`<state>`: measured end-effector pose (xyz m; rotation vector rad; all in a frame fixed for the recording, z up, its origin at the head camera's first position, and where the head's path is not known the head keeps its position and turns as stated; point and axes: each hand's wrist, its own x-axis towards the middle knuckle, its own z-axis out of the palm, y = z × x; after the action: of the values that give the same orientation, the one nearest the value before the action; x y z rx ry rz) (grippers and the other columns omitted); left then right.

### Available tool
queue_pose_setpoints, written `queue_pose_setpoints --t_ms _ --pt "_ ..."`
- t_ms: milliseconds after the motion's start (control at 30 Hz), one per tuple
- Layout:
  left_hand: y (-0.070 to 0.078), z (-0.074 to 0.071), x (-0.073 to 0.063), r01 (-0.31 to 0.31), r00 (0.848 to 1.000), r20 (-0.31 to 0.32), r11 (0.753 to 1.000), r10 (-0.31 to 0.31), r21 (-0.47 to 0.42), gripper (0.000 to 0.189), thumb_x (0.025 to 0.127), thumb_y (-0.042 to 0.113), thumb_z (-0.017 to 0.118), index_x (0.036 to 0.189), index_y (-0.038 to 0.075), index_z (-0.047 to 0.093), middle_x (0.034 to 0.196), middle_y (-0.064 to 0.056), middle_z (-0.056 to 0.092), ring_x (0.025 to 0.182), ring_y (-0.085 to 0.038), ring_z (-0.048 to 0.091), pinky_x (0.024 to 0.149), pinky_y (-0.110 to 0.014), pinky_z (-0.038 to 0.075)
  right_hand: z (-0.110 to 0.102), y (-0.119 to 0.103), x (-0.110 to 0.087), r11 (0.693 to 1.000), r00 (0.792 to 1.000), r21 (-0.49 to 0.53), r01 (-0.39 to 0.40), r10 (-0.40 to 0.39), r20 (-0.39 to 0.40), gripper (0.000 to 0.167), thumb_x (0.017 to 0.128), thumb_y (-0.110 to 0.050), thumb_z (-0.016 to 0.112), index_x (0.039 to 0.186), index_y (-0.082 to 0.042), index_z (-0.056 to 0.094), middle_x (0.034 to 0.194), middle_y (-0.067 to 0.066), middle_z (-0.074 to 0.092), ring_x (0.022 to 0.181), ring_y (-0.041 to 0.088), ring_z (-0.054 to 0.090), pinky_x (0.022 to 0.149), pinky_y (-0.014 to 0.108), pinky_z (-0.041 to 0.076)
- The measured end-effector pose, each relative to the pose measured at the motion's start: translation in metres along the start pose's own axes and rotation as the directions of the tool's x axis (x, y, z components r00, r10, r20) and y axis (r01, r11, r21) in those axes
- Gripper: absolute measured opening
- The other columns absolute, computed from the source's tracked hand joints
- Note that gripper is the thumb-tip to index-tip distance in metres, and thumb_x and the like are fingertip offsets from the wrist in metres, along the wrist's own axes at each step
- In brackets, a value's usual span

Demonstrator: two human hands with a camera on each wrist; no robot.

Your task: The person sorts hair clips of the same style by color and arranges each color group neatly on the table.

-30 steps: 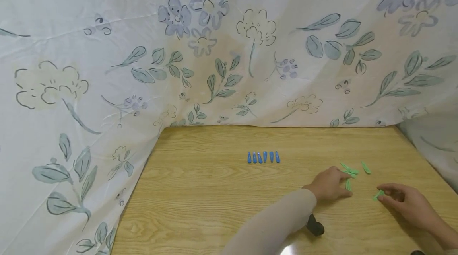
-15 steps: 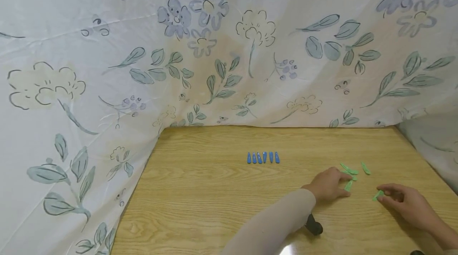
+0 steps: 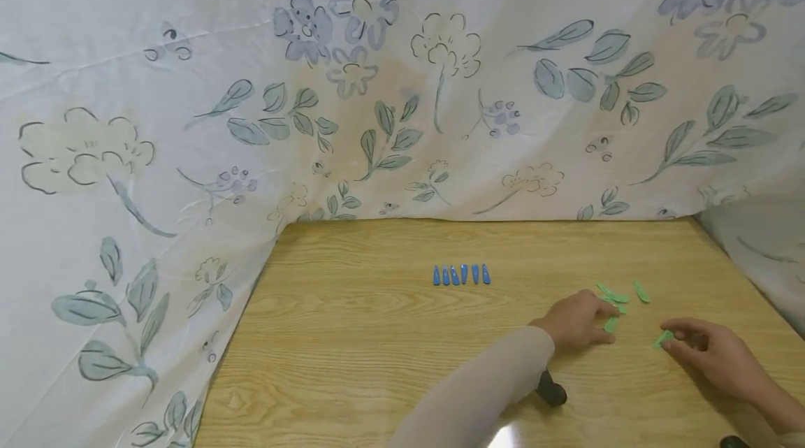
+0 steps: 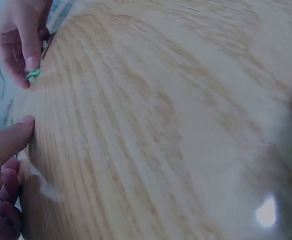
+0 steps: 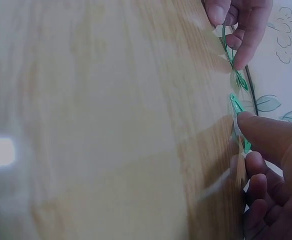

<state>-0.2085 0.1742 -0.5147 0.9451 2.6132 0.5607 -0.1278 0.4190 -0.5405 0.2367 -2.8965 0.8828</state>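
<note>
Loose green clip by left hand lies more slanted than before; hands barely shift. Left thumb and index apart, clip between; pinched or not, can't tell. Right hand clamps second green clip, probably to keep it clear of green pile. Blue clips row up, likely sorted. Pile partly behind left fingers; right fingertips cover part of second clip.
</note>
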Motion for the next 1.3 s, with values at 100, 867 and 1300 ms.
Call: queue_pose_setpoints --t_ms 100,867,1300 --pt "-0.002 0.000 0.003 -0.004 1.000 0.029 0.999 0.005 -0.040 0.055 0.088 0.041 0.076 0.140 0.043 0.057 0.137 0.027 0.059 0.129 0.008 0.050 0.102 -0.014 0.043 0.000 0.001 0.000 1.000 1.000 0.008 0.009 -0.009 0.013 0.031 0.093 -0.017 0.073 0.116 0.004 0.066 0.101 0.026 0.069 0.074 -0.015 0.048 0.057 0.019 0.044" --pt "-0.009 0.001 0.001 -0.026 0.999 -0.042 0.978 0.018 -0.209 0.054 0.086 0.033 0.082 0.136 0.035 0.063 0.078 0.023 0.058 0.075 0.010 0.050 0.075 -0.008 0.041 0.003 -0.001 -0.003 1.000 1.000 0.016 0.017 -0.017 -0.008 0.030 0.092 -0.013 0.073 0.115 0.005 0.067 0.101 0.026 0.068 0.072 -0.012 0.047 0.056 0.019 0.042" --pt "-0.006 0.008 -0.002 0.002 0.988 -0.154 0.995 -0.018 -0.102 0.057 0.080 0.048 0.084 0.131 0.025 0.069 0.085 0.015 0.051 0.079 0.004 0.045 0.066 -0.010 0.038 0.000 -0.004 -0.001 0.999 0.999 0.019 -0.028 0.028 0.026 0.033 0.094 -0.016 0.072 0.118 0.006 0.066 0.104 0.028 0.068 0.073 -0.014 0.049 0.057 0.020 0.044"
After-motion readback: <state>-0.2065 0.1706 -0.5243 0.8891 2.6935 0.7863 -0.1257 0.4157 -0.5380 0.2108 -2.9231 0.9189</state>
